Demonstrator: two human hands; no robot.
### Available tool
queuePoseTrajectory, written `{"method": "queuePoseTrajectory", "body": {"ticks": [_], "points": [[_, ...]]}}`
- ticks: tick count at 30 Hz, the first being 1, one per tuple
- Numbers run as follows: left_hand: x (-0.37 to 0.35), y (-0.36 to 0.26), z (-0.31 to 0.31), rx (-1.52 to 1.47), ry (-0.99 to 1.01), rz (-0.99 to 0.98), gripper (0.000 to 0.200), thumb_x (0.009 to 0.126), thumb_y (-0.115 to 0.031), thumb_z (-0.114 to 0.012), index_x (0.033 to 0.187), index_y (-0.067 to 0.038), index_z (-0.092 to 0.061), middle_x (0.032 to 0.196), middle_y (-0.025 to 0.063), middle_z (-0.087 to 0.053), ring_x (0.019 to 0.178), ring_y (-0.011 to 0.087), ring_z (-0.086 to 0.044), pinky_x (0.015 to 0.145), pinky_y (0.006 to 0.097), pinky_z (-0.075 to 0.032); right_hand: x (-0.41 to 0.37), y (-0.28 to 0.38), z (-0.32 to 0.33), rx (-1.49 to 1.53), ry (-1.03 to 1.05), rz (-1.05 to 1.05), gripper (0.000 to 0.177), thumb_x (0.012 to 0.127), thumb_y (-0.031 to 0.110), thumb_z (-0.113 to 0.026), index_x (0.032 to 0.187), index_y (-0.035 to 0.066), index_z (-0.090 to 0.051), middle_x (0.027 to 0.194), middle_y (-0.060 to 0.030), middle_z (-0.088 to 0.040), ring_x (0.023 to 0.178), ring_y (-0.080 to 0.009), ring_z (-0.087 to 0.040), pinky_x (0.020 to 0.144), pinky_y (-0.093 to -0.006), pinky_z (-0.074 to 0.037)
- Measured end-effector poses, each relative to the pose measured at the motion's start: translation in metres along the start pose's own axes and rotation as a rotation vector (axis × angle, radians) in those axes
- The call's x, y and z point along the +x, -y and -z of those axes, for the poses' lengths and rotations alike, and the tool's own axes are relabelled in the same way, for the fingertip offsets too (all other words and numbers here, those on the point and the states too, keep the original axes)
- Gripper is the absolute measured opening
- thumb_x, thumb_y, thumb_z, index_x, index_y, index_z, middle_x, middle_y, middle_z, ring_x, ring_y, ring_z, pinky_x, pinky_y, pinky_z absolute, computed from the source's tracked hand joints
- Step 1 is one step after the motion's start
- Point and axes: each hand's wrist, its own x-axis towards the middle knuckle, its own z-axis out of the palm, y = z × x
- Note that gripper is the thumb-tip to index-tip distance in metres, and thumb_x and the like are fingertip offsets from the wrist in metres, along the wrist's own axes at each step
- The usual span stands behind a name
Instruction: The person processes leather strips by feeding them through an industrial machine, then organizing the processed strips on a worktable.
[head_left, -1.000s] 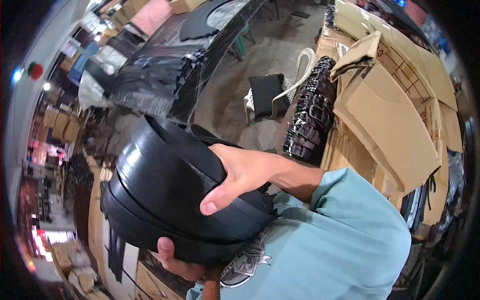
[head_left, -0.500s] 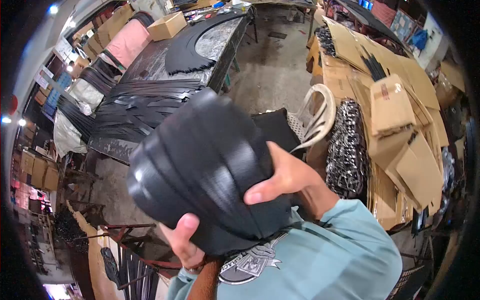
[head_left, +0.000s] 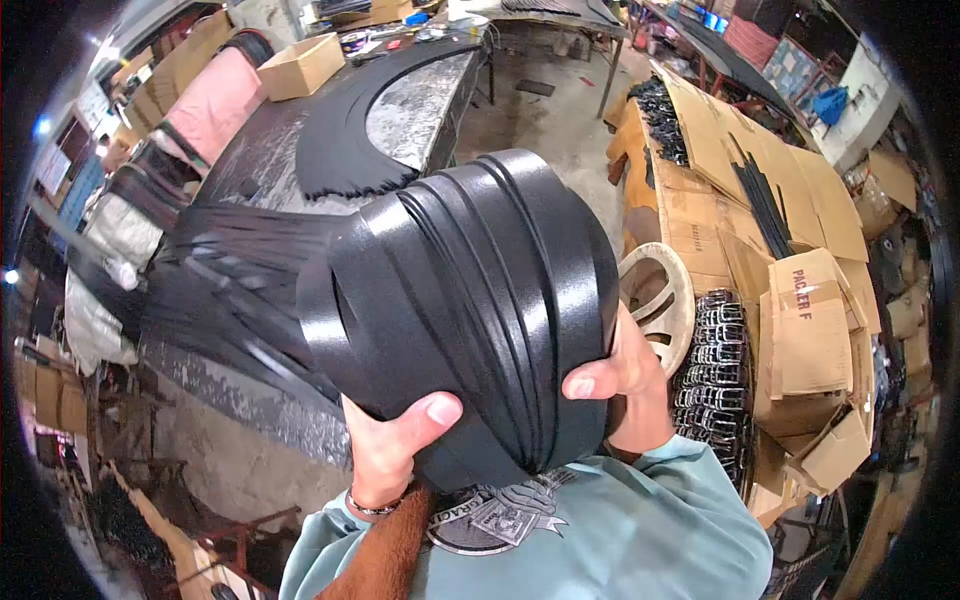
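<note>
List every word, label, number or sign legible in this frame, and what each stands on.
"PAC…ER F", on the cardboard box; one letter is unclear.
"RACI", apparently, on the shirt; its other lettering is unreadable.
Small print on the flat cardboard: too small to read.

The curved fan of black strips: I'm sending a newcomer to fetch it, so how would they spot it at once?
Find the long dark table at upper left. On its far half, right of the open tan box, lies the curved fan. One smooth arc with a jagged near end sets it apart from the straighter loose strips heaped nearer and the held black bundle.
</note>
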Motion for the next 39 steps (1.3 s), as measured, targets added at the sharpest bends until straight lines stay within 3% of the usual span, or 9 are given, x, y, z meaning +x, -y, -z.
{"method": "queuePoseTrajectory", "body": {"ticks": [5, 8, 12, 16, 19, 25, 28, 31, 39], "points": [[0.091, -0.008, 0.020, -0.034, 0.024, 0.150, 0.084, 0.067, -0.012, -0.088, 0.138, 0.002, -0.045, 0.125, 0.0117, -0.059, 0.113, 0.0252, -0.058, 0.102, 0.0387, -0.043, 0.070, -0.013, 0.000, 0.007, -0.088, 0.021, 0.081, 0.069, 0.012, -0.086, 0.138, -0.004, -0.047, 0.127, -0.0096, -0.061, 0.118, -0.0193, -0.056, 0.105, -0.0365, -0.042], [0.148, 0.003, 0.032, -0.086, 0.099, 0.037, 0.083, 0.066, -0.011, -0.088, 0.137, 0.002, -0.046, 0.124, 0.0111, -0.060, 0.111, 0.0253, -0.059, 0.101, 0.0380, -0.045, 0.123, -0.006, 0.011, -0.056, -0.103, 0.112, 0.081, 0.070, 0.012, -0.086, 0.139, -0.003, -0.047, 0.131, -0.0096, -0.059, 0.121, -0.0197, -0.054, 0.106, -0.0370, -0.041], [0.201, 0.000, 0.026, -0.125, 0.030, 0.142, 0.092, 0.063, -0.007, -0.084, 0.142, 0.003, -0.040, 0.126, 0.0141, -0.058, 0.112, 0.0287, -0.059, 0.101, 0.0386, -0.045, 0.167, 0.002, 0.024, -0.039, -0.136, 0.101, 0.074, 0.072, 0.014, -0.086, 0.135, -0.003, -0.052, 0.128, -0.0092, -0.062, 0.118, -0.0197, -0.056, 0.105, -0.0368, -0.042], [0.261, 0.009, 0.021, -0.045, -0.075, 0.126, 0.094, 0.061, -0.010, -0.078, 0.144, 0.006, -0.036, 0.126, 0.0201, -0.057, 0.113, 0.0324, -0.059, 0.101, 0.0418, -0.046, 0.217, 0.006, 0.050, -0.063, -0.127, 0.108, 0.068, 0.074, 0.015, -0.086, 0.131, -0.003, -0.054, 0.123, -0.0093, -0.065, 0.113, -0.0187, -0.059, 0.103, -0.0365, -0.045], [0.310, 0.028, 0.006, 0.015, 0.039, 0.047, 0.090, 0.068, -0.020, -0.074, 0.145, 0.005, -0.035, 0.132, 0.0209, -0.054, 0.118, 0.0334, -0.056, 0.104, 0.0428, -0.043, 0.260, 0.001, 0.084, -0.048, -0.082, 0.156, 0.067, 0.075, 0.016, -0.086, 0.130, -0.004, -0.054, 0.121, -0.0096, -0.065, 0.112, -0.0181, -0.059, 0.102, -0.0357, -0.046], [0.431, 0.103, -0.038, 0.061, 0.008, 0.049, 0.087, 0.070, -0.022, -0.072, 0.144, 0.005, -0.037, 0.133, 0.0207, -0.054, 0.119, 0.0331, -0.055, 0.105, 0.0431, -0.042, 0.350, 0.001, 0.204, -0.028, -0.059, 0.075, 0.075, 0.071, 0.016, -0.087, 0.133, -0.006, -0.051, 0.126, -0.0125, -0.063, 0.115, -0.0193, -0.058, 0.102, -0.0349, -0.045], [0.517, 0.156, -0.078, 0.071, -0.018, 0.083, 0.085, 0.071, -0.024, -0.072, 0.144, 0.004, -0.038, 0.134, 0.0206, -0.053, 0.120, 0.0329, -0.055, 0.105, 0.0433, -0.042, 0.407, 0.007, 0.297, -0.037, -0.084, 0.103, 0.068, 0.073, 0.024, -0.088, 0.126, -0.005, -0.056, 0.115, -0.0099, -0.068, 0.104, -0.0194, -0.062, 0.096, -0.0356, -0.050], [0.619, 0.200, -0.135, 0.078, -0.020, 0.116, 0.084, 0.072, -0.025, -0.071, 0.144, 0.004, -0.038, 0.134, 0.0205, -0.053, 0.121, 0.0327, -0.054, 0.105, 0.0435, -0.041, 0.467, 0.042, 0.408, -0.097, -0.134, 0.103, 0.065, 0.073, 0.024, -0.089, 0.122, -0.005, -0.059, 0.113, -0.0104, -0.069, 0.102, -0.0177, -0.062, 0.094, -0.0353, -0.051], [0.838, 0.252, -0.276, 0.056, 0.061, 0.139, 0.080, 0.075, -0.028, -0.068, 0.143, 0.003, -0.040, 0.136, 0.0202, -0.052, 0.122, 0.0323, -0.052, 0.106, 0.0440, -0.040, 0.602, 0.123, 0.577, -0.146, -0.190, 0.031, 0.073, 0.072, 0.021, -0.087, 0.130, -0.006, -0.053, 0.122, -0.0131, -0.065, 0.111, -0.0187, -0.059, 0.098, -0.0341, -0.047]]}}
